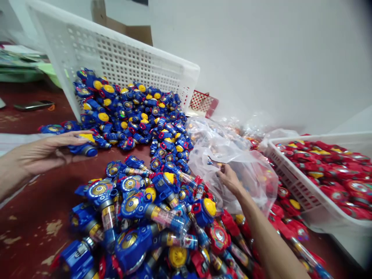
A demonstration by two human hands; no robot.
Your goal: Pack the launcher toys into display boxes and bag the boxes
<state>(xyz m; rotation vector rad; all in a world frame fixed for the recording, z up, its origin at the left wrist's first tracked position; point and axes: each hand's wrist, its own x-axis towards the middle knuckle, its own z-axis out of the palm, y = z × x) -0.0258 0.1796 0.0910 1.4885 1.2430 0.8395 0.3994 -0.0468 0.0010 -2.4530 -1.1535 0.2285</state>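
At the left, my left hand (pixel 52 151) is closed around a blue toy (pixel 84 149) with a yellow button, over the red table. My right hand (pixel 228 176) reaches into the mouth of a clear plastic bag (pixel 252 166); its fingers pinch a small item too hidden to name. Between my hands lies a heap of blue toys (pixel 130 205) with clear tubes attached. Red toys (pixel 219 236) mix in at the heap's right side. Behind, blue toys without tubes (pixel 139 104) spill out of a tipped white basket (pixel 124 54).
A white basket (pixel 290 174) full of red toys (pixel 345 170) stands at the right. A phone (pixel 35 105) lies on the red table (pixel 35 221) at the left. A checkered item (pixel 200 102) rests by the wall, with a cardboard box (pixel 141 34) behind the tipped basket.
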